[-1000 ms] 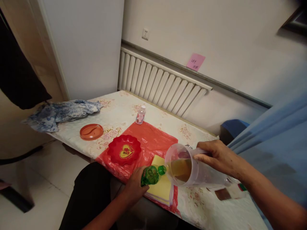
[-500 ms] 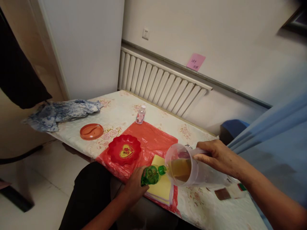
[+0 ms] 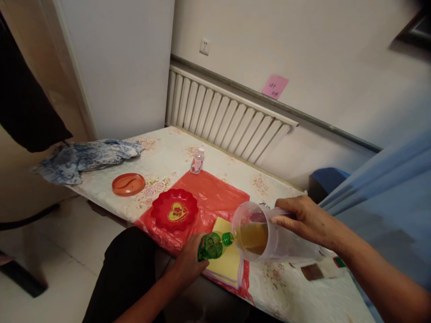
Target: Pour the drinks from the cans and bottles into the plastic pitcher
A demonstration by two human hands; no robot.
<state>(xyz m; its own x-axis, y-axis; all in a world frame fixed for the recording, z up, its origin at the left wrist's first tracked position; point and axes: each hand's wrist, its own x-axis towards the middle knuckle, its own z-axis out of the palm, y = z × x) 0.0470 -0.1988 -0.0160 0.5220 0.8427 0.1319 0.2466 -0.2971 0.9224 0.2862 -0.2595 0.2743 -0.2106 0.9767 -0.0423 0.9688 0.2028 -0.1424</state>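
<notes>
My right hand [image 3: 303,220] grips a clear plastic pitcher [image 3: 269,240] tipped on its side, with amber liquid [image 3: 252,237] pooled at its lip. The lip meets the neck of a green bottle [image 3: 212,246], which my left hand [image 3: 186,264] holds tilted near the table's front edge. Both are above a yellow cloth [image 3: 229,264] lying on a red plastic sheet [image 3: 215,197].
A red heart plate [image 3: 174,209], an orange dish [image 3: 128,184] and a small clear bottle [image 3: 197,161] stand on the floral table [image 3: 168,157]. A blue patterned cloth [image 3: 84,157] lies at its left end. A radiator [image 3: 222,116] runs behind. My dark trouser leg [image 3: 124,273] is below.
</notes>
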